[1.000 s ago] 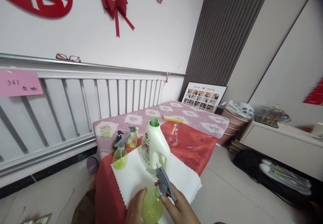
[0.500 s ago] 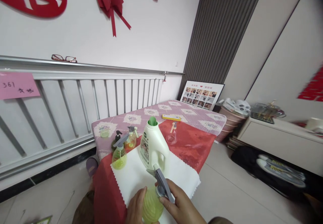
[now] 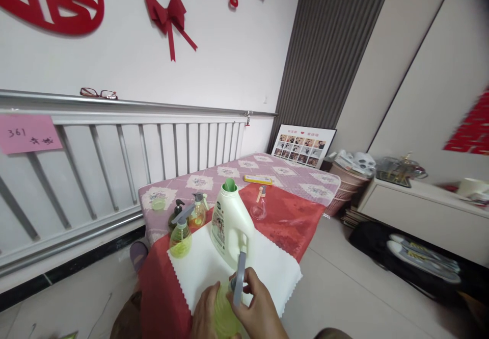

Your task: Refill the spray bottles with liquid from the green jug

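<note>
My left hand (image 3: 205, 312) is wrapped round the side of a clear spray bottle (image 3: 224, 314) holding yellow-green liquid. At the bottle's neck, the fingers of my right hand (image 3: 256, 303) grip its grey spray head (image 3: 239, 279), whose nozzle points away from me. Just beyond stands a large pale-green detergent jug (image 3: 233, 227) with a handle; something green (image 3: 229, 184) sits in its mouth. Left of the jug is another spray bottle (image 3: 181, 239) with yellow liquid. Behind that are a dark pump bottle (image 3: 177, 211) and a spray bottle with orange contents (image 3: 197, 214).
A white cloth (image 3: 278, 272) lies over a red cloth (image 3: 301, 214) on the table. An empty-looking clear spray bottle (image 3: 259, 209) stands right of the jug. A yellow-edged box (image 3: 258, 180) and a small green cap (image 3: 158, 204) are farther back. A radiator (image 3: 153, 150) runs along the wall.
My right hand has turned the spray head, so its nozzle swings from pointing left to pointing more straight ahead. My left hand still holds the bottle. The view has tilted slightly upward.
</note>
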A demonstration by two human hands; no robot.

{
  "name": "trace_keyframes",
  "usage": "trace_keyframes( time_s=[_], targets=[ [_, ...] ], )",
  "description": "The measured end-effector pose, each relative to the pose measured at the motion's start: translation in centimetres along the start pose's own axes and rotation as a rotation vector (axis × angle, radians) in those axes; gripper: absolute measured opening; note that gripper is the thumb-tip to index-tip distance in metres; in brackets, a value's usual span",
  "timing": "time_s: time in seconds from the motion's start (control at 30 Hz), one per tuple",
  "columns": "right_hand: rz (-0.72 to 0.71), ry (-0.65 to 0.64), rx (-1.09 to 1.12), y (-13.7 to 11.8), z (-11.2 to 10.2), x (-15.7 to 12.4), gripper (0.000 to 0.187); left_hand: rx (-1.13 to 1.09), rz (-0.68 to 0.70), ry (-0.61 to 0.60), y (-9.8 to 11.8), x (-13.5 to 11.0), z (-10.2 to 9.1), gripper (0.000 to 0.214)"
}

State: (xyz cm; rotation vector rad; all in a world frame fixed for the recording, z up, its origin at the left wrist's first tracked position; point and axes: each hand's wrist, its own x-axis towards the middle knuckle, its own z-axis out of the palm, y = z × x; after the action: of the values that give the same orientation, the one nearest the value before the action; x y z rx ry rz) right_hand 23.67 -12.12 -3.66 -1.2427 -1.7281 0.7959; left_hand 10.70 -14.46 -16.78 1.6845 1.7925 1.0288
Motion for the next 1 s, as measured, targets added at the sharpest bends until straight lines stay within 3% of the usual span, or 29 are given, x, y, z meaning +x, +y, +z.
trace_keyframes(
  time_s=[0.17, 0.3, 0.4, 0.5, 0.6, 0.7, 0.87, 1.0],
  targets=[
    [0.003, 0.093, -0.016, 0.5, 1.2, 0.2, 0.013, -0.112, -0.075, -0.185, 1.4, 0.7, -2.5, 0.103],
    [0.046, 0.086, 0.002, -0.3, 1.2, 0.2, 0.015, -0.288, -0.055, -0.325, 2.0, 1.1, -5.4, 0.102],
    [0.093, 0.085, 0.029, -1.0, 1.3, 0.0, 0.017, -0.442, -0.056, -0.151, 3.7, 1.2, -6.4, 0.077],
    [0.128, 0.118, 0.091, -1.2, 1.7, -0.2, 0.024, -0.483, -0.098, 0.02, 6.7, 1.5, -6.7, 0.048],
    [0.139, 0.139, 0.188, -0.9, 2.2, -0.4, 0.023, -0.39, -0.155, 0.062, 9.7, 2.0, -7.1, 0.033],
    [0.109, 0.148, 0.261, -0.4, 2.5, -0.5, 0.018, -0.336, -0.176, 0.038, 11.2, 2.5, -7.7, 0.022],
    [0.096, 0.171, 0.252, 1.1, 3.1, -1.1, 0.019, -0.392, -0.136, -0.026, 10.1, 2.9, -8.2, 0.024],
    [0.181, 0.147, 0.174, 1.3, 3.2, -1.2, 0.024, -0.51, 0.041, -0.201, 8.0, 3.4, -8.4, 0.032]
  ],
)
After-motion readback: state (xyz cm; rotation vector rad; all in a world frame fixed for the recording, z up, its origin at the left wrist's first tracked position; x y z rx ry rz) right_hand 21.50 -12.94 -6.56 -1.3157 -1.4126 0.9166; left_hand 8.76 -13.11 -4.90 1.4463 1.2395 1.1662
